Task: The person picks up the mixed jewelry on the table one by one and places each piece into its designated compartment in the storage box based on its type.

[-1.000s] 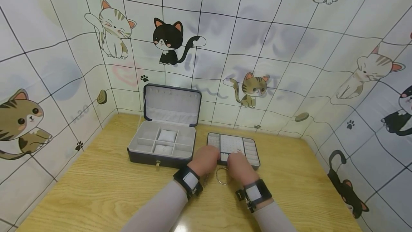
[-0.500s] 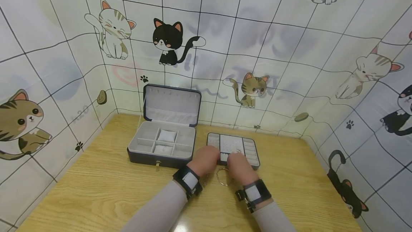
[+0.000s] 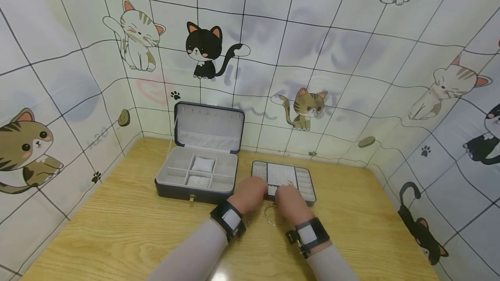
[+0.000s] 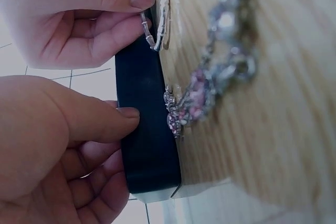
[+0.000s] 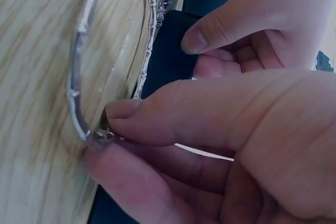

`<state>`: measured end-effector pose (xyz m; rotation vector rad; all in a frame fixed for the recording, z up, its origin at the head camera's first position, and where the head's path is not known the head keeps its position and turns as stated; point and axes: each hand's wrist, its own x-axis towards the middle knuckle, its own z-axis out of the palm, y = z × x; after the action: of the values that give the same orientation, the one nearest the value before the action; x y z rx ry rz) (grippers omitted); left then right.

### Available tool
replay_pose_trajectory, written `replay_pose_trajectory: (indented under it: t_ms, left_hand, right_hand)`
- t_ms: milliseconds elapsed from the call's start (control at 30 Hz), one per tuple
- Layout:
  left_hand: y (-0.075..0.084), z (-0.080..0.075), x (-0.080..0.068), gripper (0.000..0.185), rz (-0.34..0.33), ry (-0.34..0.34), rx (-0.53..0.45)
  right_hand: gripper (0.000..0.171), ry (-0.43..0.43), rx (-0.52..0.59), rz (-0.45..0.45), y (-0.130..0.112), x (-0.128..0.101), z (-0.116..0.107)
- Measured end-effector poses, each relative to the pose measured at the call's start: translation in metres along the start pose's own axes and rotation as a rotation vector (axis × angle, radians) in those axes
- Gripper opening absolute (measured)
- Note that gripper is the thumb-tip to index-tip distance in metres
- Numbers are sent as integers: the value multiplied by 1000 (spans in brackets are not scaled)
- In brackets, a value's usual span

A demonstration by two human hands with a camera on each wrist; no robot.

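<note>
A: Why does the jewelry box (image 3: 197, 172) stand open on the left?

B: Its tray (image 3: 302, 183) sits out on the table (image 3: 117, 229). The left hand (image 3: 250, 194) curls on the tray's front wall, steadying it.

A: And the right hand (image 3: 291, 203)?

B: Its grip pinches the bangle (image 3: 270, 214) at the clasp, just before the tray.

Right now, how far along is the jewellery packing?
Done: the box stands open and its tray sits out on the table. In hand: the right hand pinches the bangle beside the tray, and the left hand holds the tray's edge. Left: the chain lies loose on the table.
</note>
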<state>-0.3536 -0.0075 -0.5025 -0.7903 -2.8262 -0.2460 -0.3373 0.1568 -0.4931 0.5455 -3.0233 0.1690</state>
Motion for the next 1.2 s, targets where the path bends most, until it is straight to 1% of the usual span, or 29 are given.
replay_pose_trajectory:
  t_ms: [67, 200, 367, 867, 1033, 1200]
  left_hand:
    - [0, 0, 0, 18, -4, -5, -4]
    - [0, -1, 0, 19, -7, -4, -21]
    - [0, -3, -1, 19, -5, -1, -36]
    - [-2, -1, 1, 20, -11, -14, -53]
    - [-2, 0, 1, 21, -12, -8, -52]
    - [-3, 1, 2, 23, -10, -6, -56]
  right_hand:
    - [26, -12, 22, 10, 1, 0, 0]
    - [26, -24, 69, -1, 3, 0, -1]
    - [26, -66, 163, 9, 7, 1, -2]
    - [16, -139, 354, 36, 23, 2, -12]
    - [11, -178, 423, 72, 30, 3, -16]
    - [7, -171, 454, 118, 33, 4, -21]
